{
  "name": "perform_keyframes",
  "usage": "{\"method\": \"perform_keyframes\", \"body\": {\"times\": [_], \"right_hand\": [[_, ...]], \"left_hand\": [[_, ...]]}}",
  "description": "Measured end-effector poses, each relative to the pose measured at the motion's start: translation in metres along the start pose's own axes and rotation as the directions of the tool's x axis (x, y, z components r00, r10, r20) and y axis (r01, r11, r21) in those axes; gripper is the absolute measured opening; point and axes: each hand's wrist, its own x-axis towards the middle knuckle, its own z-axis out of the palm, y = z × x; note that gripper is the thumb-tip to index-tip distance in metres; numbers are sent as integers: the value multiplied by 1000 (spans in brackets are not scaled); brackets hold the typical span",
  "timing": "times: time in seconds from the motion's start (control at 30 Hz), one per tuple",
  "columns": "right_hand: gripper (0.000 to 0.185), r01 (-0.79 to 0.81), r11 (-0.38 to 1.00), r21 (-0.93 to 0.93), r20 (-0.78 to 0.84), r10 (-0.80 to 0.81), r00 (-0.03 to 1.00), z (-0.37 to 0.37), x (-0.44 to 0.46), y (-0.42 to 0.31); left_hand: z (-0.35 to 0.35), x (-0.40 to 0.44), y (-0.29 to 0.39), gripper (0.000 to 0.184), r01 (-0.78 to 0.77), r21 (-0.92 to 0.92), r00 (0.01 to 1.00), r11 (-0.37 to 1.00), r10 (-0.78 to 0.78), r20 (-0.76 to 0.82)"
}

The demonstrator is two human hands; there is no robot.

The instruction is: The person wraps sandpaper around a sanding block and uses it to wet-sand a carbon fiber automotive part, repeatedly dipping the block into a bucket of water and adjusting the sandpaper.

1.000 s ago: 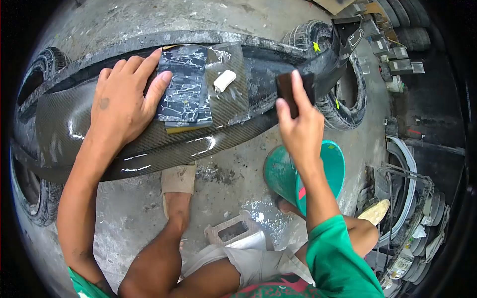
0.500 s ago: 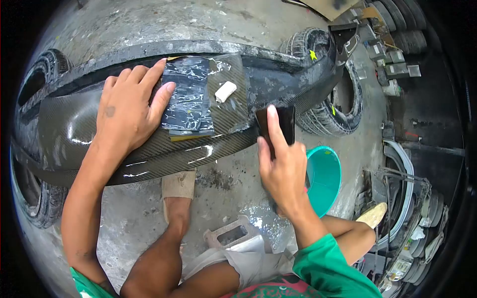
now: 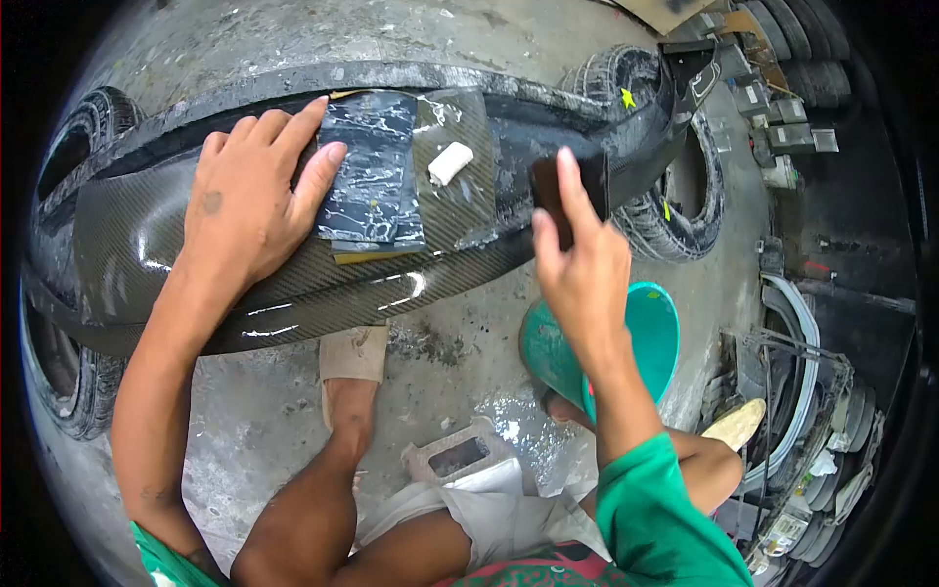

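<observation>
A long, curved carbon-fibre-patterned car body part (image 3: 132, 220) lies across in front of me. My left hand (image 3: 245, 201) rests flat on it, fingers stretched out, its fingertips and thumb at the left edge of wet dark sandpaper sheets (image 3: 370, 176). To the right of those sheets, a small white block (image 3: 450, 163) lies on the patterned surface. My right hand (image 3: 592, 279) presses a dark piece of sandpaper (image 3: 595, 186) against the part's right section, index finger extended over it. The gripping fingers underneath are partly hidden.
Tyres (image 3: 618, 73) stand under the part at both ends. Below my right hand is a green bucket (image 3: 660, 333). A hollow block (image 3: 460, 455) sits on the wet floor between my legs. Stacked parts and a shelf (image 3: 802, 528) line the right side.
My right hand has slid right and slightly up along the part with the sandpaper. My left hand stays in place on the surface. The whole view has shifted slightly.
</observation>
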Motion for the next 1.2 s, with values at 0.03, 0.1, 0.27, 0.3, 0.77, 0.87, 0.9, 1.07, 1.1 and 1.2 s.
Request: {"method": "perform_keyframes", "body": {"times": [0.03, 0.1, 0.27, 0.3, 0.77, 0.87, 0.9, 1.07, 1.1, 1.2], "right_hand": [[68, 17, 1000, 10, -44, -16, 999, 5, 4, 7], [66, 53, 994, -94, -14, -55, 998, -1, -10, -7], [66, 118, 992, 45, -36, -116, 993, 1, -23, -1], [65, 37, 999, -18, 16, -37, 999, -2, -8, -1], [65, 133, 982, -137, -48, -141, 989, -1, -3, -6], [70, 182, 982, 56, -50, -179, 983, 0, -31, -5], [70, 217, 973, 77, -73, -211, 975, 1, -33, -3], [68, 62, 993, -105, 61, -56, 997, -5, -4, -9], [68, 130, 985, -113, 12, -130, 991, -5, -8, -12], [70, 180, 983, 35, -18, -179, 984, -4, -29, -12]], "left_hand": [[-1, 1, 0, 48, 4, -4, 1000, 1000, -4, -3], [1, 1, -3, 50, -33, 11, 999, 999, 33, -26], [-5, 1, 0, 49, 20, -5, 1000, 1000, -20, 22], [-4, 1, 0, 49, 15, -1, 999, 1000, -15, 44], [-2, 1, -1, 49, -24, 6, 999, 1000, 24, -23], [-1, 4, -3, 48, -20, 3, 998, 1000, 20, -53], [0, 1, -2, 48, -23, 4, 999, 1000, 23, -40], [2, 2, -1, 47, -29, 4, 998, 1000, 29, -47], [2, 1, -1, 47, -29, -2, 998, 1000, 29, -52], [-1, 4, -3, 47, -9, 2, 999, 1000, 9, -52]]}}
